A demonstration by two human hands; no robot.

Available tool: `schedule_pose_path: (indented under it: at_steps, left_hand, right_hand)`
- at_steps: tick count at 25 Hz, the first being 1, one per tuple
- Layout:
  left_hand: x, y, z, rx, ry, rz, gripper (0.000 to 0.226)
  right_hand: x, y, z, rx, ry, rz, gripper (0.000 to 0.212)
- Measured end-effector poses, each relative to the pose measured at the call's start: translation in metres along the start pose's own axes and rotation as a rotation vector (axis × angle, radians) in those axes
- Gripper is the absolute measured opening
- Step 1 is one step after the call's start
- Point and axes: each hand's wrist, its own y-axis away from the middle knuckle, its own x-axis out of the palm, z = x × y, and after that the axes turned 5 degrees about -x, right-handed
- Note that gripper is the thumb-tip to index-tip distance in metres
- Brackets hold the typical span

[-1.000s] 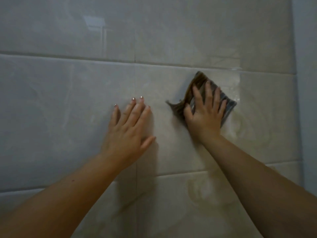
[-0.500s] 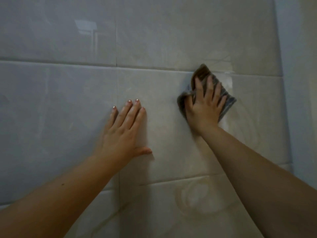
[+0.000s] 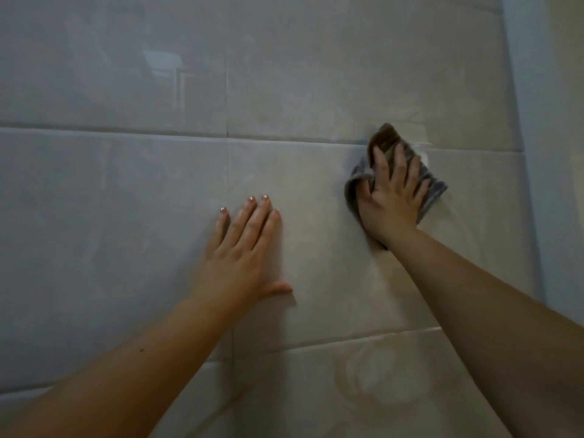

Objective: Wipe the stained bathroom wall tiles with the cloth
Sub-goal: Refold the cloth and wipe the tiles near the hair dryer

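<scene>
— How did we hold our left hand (image 3: pixel 240 257)?
— Palm forward, 4 fingers straight and close together, thumb stuck out sideways, left forearm (image 3: pixel 126 374) reaching up from the lower left.
— And our right hand (image 3: pixel 390 200)?
— Higher, 4 fingers fanned straight, pressing the cloth (image 3: pixel 433 188); right forearm (image 3: pixel 474 295) slanted up from the lower right.

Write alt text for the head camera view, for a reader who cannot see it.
A person's right hand presses a crumpled grey-brown cloth against pale glossy wall tiles, over a horizontal grout line. The left hand rests flat on the tiles beside it. A faint ring-shaped stain marks a lower tile.
</scene>
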Motion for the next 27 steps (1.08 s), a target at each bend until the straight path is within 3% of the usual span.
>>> schedule_pose_path:
  at_steps: [2,5,9,14,18,23,27]
  left_hand:
    - [-0.001,-0.002,0.001,0.014,0.030,-0.019,0.109]
    - [-0.013,0.007,0.018,0.059,0.122,-0.052,0.093]
    - [-0.018,0.048,0.058,0.122,0.160,-0.159,0.068]
    - [-0.013,0.073,0.090,0.083,0.284,-0.261,0.051]
    - [-0.007,0.081,0.094,0.033,0.385,-0.313,0.049]
    - [-0.006,0.096,0.068,0.056,0.378,-0.264,0.050]
    - [-0.003,0.089,0.041,0.071,0.306,-0.223,0.051]
  right_hand:
    - [0.003,0.024,0.022,-0.001,0.021,0.035,0.064]
    - [0.015,0.050,0.059,-0.179,0.057,0.088,0.065]
    - [0.012,0.029,0.108,0.101,-0.043,0.069,0.061]
    - [0.028,0.052,0.179,-0.174,0.015,0.062,0.062]
    - [0.045,0.125,0.166,-0.396,0.017,0.000,0.064]
    - [0.062,0.220,0.109,-0.595,0.087,-0.037,0.061]
    - [0.053,0.196,0.024,-0.483,0.122,-0.103,0.062]
